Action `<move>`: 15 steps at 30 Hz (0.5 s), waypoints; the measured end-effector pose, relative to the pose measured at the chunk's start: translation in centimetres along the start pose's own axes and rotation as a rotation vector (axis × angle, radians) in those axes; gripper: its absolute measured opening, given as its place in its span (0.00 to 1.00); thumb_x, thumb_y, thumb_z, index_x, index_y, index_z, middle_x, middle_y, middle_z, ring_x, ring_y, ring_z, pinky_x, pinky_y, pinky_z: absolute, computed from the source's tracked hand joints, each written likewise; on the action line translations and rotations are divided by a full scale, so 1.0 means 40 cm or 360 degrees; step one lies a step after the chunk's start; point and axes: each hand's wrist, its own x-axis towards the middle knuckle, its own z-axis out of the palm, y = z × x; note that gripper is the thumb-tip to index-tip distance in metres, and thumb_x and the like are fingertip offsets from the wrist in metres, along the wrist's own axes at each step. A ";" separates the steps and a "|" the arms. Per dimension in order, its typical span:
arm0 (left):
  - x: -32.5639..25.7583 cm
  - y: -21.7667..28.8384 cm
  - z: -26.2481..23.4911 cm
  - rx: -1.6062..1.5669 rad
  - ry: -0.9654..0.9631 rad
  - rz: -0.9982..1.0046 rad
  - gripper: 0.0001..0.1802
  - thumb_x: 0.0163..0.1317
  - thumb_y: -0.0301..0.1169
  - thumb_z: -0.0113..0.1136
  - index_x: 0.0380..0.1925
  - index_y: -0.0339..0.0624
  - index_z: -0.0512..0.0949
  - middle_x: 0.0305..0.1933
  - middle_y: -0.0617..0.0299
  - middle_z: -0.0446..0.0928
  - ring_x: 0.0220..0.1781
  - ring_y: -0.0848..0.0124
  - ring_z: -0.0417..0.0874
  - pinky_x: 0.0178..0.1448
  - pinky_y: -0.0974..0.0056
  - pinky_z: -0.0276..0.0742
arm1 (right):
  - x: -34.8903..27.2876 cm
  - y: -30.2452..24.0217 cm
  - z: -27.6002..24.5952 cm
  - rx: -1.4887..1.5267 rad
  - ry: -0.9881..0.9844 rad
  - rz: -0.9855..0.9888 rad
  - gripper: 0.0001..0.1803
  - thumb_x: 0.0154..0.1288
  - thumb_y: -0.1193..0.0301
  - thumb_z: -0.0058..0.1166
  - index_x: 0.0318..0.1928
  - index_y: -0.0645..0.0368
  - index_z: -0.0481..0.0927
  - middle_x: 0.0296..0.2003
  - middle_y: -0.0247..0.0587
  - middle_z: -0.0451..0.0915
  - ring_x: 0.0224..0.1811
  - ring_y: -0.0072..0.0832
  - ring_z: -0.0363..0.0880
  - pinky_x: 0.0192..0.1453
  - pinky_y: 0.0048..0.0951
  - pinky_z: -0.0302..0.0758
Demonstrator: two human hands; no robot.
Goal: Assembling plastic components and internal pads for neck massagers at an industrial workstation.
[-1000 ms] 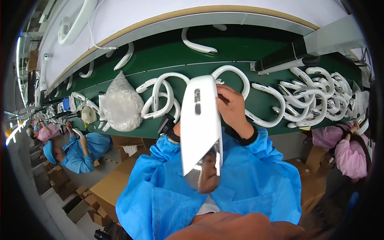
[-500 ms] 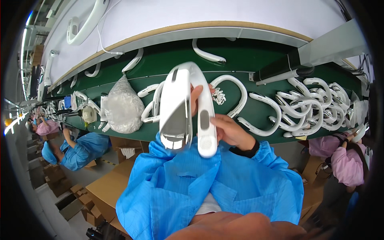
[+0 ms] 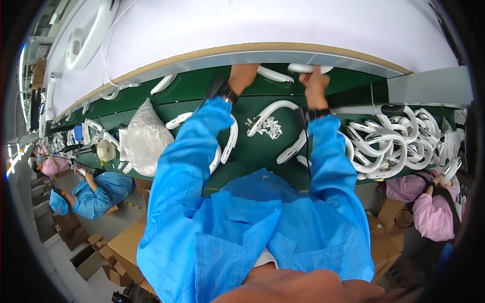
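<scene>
Both my arms reach forward over the green work surface (image 3: pixel 242 151), to the underside of the shelf edge. My right hand (image 3: pixel 316 85) is closed on a white, curved neck fan (image 3: pixel 307 67), partly cut off by the shelf edge. To its left, my left hand (image 3: pixel 243 77) goes in beneath the shelf; its fingers are hidden. Between the hands, another neck fan (image 3: pixel 274 74) lies on the far green strip (image 3: pixel 199 80). Closer to me rest a curved neck fan (image 3: pixel 262 117) and a cluster of small white parts (image 3: pixel 271 129).
A heap of neck fans (image 3: pixel 389 144) covers the right of the bench. Left of my left arm stands a filled clear plastic bag (image 3: pixel 149 134). The shelf edge (image 3: pixel 252 49) overhangs the far strip, with a grey metal post (image 3: pixel 429 91) at right. Co-workers sit at both sides.
My hands have moved from in front of my chest to the far strip under the shelf. The neck fan held up close before is gone from there; one is now in my right hand.
</scene>
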 end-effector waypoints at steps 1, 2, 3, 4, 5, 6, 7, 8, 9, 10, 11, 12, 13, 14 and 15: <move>0.007 -0.027 0.048 0.0003 -0.0010 -0.0019 0.18 0.62 0.32 0.51 0.52 0.44 0.73 0.52 0.49 0.74 0.52 0.48 0.75 0.58 0.49 0.69 | 0.051 0.004 0.020 0.0020 0.0140 -0.0090 0.12 0.67 0.70 0.46 0.36 0.69 0.75 0.26 0.47 0.79 0.21 0.31 0.80 0.23 0.28 0.80; 0.005 -0.061 0.119 -0.0182 0.0058 -0.0104 0.16 0.63 0.33 0.51 0.50 0.44 0.75 0.51 0.49 0.75 0.52 0.50 0.75 0.58 0.50 0.69 | 0.097 0.016 0.040 0.0010 0.0121 -0.0080 0.12 0.67 0.70 0.46 0.36 0.69 0.75 0.26 0.47 0.79 0.21 0.31 0.80 0.23 0.28 0.80; -0.001 -0.090 0.181 -0.0369 0.0132 -0.0189 0.14 0.63 0.33 0.50 0.47 0.45 0.77 0.50 0.49 0.76 0.52 0.51 0.76 0.57 0.50 0.69 | 0.141 0.037 0.056 0.0085 0.0235 -0.0063 0.15 0.68 0.68 0.46 0.36 0.71 0.74 0.25 0.49 0.78 0.21 0.32 0.80 0.22 0.28 0.81; 0.013 -0.082 0.212 -0.0597 0.0211 -0.0306 0.14 0.63 0.34 0.49 0.45 0.43 0.78 0.47 0.50 0.78 0.52 0.51 0.76 0.57 0.52 0.69 | 0.175 0.054 0.037 0.0173 0.0396 -0.0049 0.18 0.69 0.66 0.47 0.36 0.74 0.73 0.25 0.51 0.77 0.20 0.33 0.80 0.22 0.28 0.81; 0.015 -0.081 0.237 -0.0613 0.0196 -0.0294 0.14 0.63 0.34 0.49 0.45 0.43 0.78 0.47 0.50 0.78 0.52 0.51 0.76 0.57 0.52 0.69 | 0.202 0.071 0.014 0.0170 0.0421 -0.0046 0.18 0.69 0.66 0.47 0.36 0.74 0.73 0.25 0.51 0.77 0.20 0.33 0.80 0.22 0.28 0.81; 0.013 -0.079 0.247 -0.0614 0.0163 -0.0264 0.14 0.63 0.34 0.48 0.44 0.42 0.78 0.46 0.49 0.78 0.51 0.51 0.76 0.57 0.52 0.69 | 0.220 0.094 -0.011 0.0184 0.0353 -0.0067 0.18 0.69 0.66 0.46 0.36 0.75 0.72 0.27 0.52 0.77 0.22 0.33 0.80 0.23 0.29 0.82; 0.011 -0.078 0.248 -0.0615 0.0136 -0.0231 0.14 0.63 0.34 0.48 0.44 0.41 0.78 0.45 0.49 0.78 0.51 0.51 0.77 0.57 0.52 0.70 | 0.240 0.117 -0.041 0.0199 0.0283 -0.0094 0.18 0.69 0.67 0.45 0.37 0.76 0.71 0.28 0.52 0.77 0.24 0.34 0.81 0.25 0.29 0.83; 0.020 -0.063 0.243 -0.0648 0.0130 -0.0189 0.14 0.63 0.34 0.48 0.44 0.41 0.78 0.45 0.49 0.78 0.51 0.51 0.77 0.57 0.52 0.70 | 0.283 0.164 -0.127 0.0200 0.0057 -0.0221 0.14 0.68 0.69 0.45 0.37 0.73 0.72 0.29 0.47 0.77 0.25 0.32 0.80 0.25 0.29 0.81; -0.002 -0.088 0.241 -0.0668 0.0191 -0.0208 0.14 0.62 0.35 0.50 0.43 0.41 0.78 0.45 0.49 0.78 0.50 0.50 0.77 0.56 0.51 0.70 | 0.203 0.137 -0.094 -0.0181 0.0073 -0.0327 0.09 0.66 0.73 0.46 0.36 0.68 0.74 0.27 0.44 0.77 0.24 0.29 0.79 0.25 0.26 0.78; -0.020 -0.117 0.234 -0.0686 0.0258 -0.0221 0.14 0.61 0.36 0.51 0.41 0.40 0.79 0.44 0.48 0.79 0.49 0.50 0.77 0.55 0.51 0.71 | 0.062 0.079 -0.056 -0.0559 0.0087 -0.0444 0.04 0.63 0.77 0.46 0.35 0.64 0.75 0.25 0.42 0.78 0.23 0.25 0.77 0.24 0.23 0.75; -0.034 -0.132 0.207 -0.0685 0.0262 -0.0231 0.14 0.61 0.36 0.51 0.41 0.40 0.79 0.44 0.48 0.79 0.49 0.50 0.77 0.55 0.51 0.71 | -0.046 0.048 -0.065 -0.0826 -0.0290 -0.0593 0.05 0.64 0.74 0.48 0.33 0.60 0.76 0.20 0.34 0.76 0.20 0.19 0.74 0.22 0.21 0.70; -0.047 -0.127 0.158 -0.0568 0.0189 -0.0210 0.14 0.58 0.36 0.54 0.40 0.40 0.79 0.43 0.47 0.78 0.48 0.50 0.77 0.53 0.50 0.72 | -0.103 0.084 -0.100 -0.1228 -0.0479 -0.0726 0.03 0.60 0.74 0.51 0.31 0.58 0.77 0.21 0.37 0.78 0.21 0.25 0.76 0.25 0.26 0.73; -0.066 -0.119 0.096 -0.0452 0.0109 -0.0188 0.15 0.56 0.36 0.56 0.39 0.39 0.79 0.42 0.46 0.78 0.46 0.49 0.78 0.51 0.50 0.73 | -0.166 0.134 -0.126 -0.1751 -0.0549 -0.1165 0.02 0.56 0.74 0.54 0.30 0.58 0.77 0.23 0.43 0.79 0.23 0.37 0.79 0.30 0.34 0.75; -0.079 -0.114 0.003 -0.0400 -0.0034 -0.0269 0.16 0.50 0.35 0.60 0.37 0.38 0.80 0.36 0.45 0.79 0.42 0.48 0.79 0.47 0.49 0.74 | -0.211 0.167 -0.150 -0.2116 -0.0950 -0.1218 0.05 0.52 0.74 0.56 0.31 0.59 0.78 0.29 0.48 0.81 0.31 0.46 0.80 0.35 0.40 0.76; -0.074 -0.087 -0.109 -0.0223 -0.0319 -0.0506 0.17 0.47 0.34 0.61 0.36 0.37 0.79 0.32 0.46 0.79 0.38 0.46 0.80 0.44 0.49 0.76 | -0.252 0.222 -0.163 -0.2136 -0.0877 -0.1282 0.08 0.50 0.72 0.58 0.33 0.59 0.77 0.31 0.50 0.80 0.34 0.46 0.79 0.36 0.43 0.76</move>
